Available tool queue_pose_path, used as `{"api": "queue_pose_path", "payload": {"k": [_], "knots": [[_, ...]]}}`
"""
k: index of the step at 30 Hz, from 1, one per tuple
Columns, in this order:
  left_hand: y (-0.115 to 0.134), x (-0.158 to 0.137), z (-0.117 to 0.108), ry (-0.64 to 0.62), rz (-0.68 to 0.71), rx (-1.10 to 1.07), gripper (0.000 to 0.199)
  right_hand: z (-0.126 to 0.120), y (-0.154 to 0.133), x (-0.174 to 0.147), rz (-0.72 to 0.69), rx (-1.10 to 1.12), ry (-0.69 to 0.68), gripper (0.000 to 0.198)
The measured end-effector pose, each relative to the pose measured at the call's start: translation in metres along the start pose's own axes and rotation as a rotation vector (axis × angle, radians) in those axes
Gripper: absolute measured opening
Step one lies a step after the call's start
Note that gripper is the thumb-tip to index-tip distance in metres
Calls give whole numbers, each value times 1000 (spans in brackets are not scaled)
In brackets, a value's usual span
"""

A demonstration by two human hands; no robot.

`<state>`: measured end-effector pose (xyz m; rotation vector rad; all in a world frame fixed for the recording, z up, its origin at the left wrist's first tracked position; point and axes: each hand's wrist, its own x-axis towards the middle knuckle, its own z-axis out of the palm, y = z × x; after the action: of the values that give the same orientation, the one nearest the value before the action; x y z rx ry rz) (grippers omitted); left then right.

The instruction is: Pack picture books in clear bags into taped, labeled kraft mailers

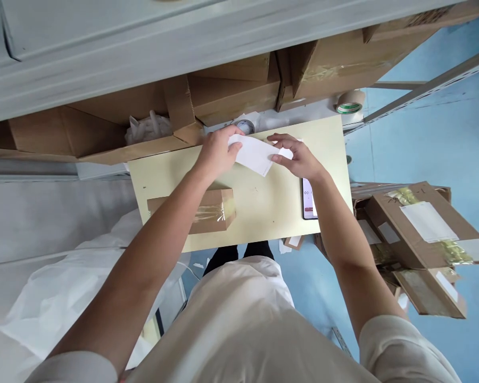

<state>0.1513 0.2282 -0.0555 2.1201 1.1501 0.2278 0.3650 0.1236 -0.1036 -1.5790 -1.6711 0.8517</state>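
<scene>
1. The left hand (220,150) pinches one end of a white paper slip (257,154), thumb on top, holding it above the far part of the bench (263,213). A hard squeeze there could crease or smudge that end.
2. The right hand (297,154) is at the slip's other end, thumb and fingers parted around its edge; whether it grips the paper I cannot tell. If it has no hold, that end could sag, twist or swing.
3. Something white also shows between the right hand's fingers; I cannot tell if it is a separate piece. If the two are joined, an uneven pull could tear or curl the slip.
4. If the slip has a sticky side, which I cannot make out, it could cling to a fingertip or fold onto itself.
5. The taped cardboard box (213,211) lies on the bench partly behind the left forearm. A careless sweep of that arm could nudge it towards the near edge.
6. The phone (307,198) lies just beside the right forearm as seen here; a lowered wrist could bump it or touch its lit screen.
</scene>
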Motion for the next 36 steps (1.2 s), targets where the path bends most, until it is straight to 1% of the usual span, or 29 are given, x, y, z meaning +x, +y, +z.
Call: {"api": "queue_pose_path", "payload": {"k": [2, 4, 6, 8, 9, 11, 16, 19, 22, 25, 27, 30, 32, 34, 36], "knots": [[9, -4, -9, 63, 40, 107, 32, 1, 1, 8, -33, 75, -56, 45], [21, -6, -8, 79, 127, 187, 38, 6, -1, 12, -53, 82, -83, 43], [32, -5, 0, 7, 240, 227, 35, 9, -3, 13, -73, 50, -95, 41], [37, -2, 10, -97, 304, 240, 23, 10, -3, 12, -83, 15, -97, 38], [37, 0, 14, -134, 307, 242, 20, 10, -3, 11, -84, 2, -99, 37], [34, 4, 19, -176, 282, 244, 22, 8, 0, 8, -84, -16, -106, 36], [22, 8, 25, -212, 204, 223, 23, 8, 8, 5, -111, -32, -94, 37], [17, 10, 29, -212, 149, 191, 22, 8, 10, 4, -120, -33, -87, 40], [10, 14, 31, -167, 89, 146, 21, 5, 13, 2, -110, -26, -83, 41], [0, 22, 28, -98, 48, 91, 21, 0, 20, -1, -71, -12, -59, 41], [-9, 26, 23, -14, 38, 59, 22, -4, 28, -3, -35, -7, -28, 41], [-22, 30, 12, 149, 45, -16, 27, -12, 41, -5, 12, 20, 16, 43], [-27, 28, 5, 214, 46, -76, 29, -18, 45, -6, 25, 40, 79, 46], [-26, 21, 0, 243, 41, -137, 28, -22, 38, -9, 25, 44, 187, 58], [-18, 11, -4, 268, 43, -204, 26, -20, 16, -13, 28, 62, 289, 73]]}}
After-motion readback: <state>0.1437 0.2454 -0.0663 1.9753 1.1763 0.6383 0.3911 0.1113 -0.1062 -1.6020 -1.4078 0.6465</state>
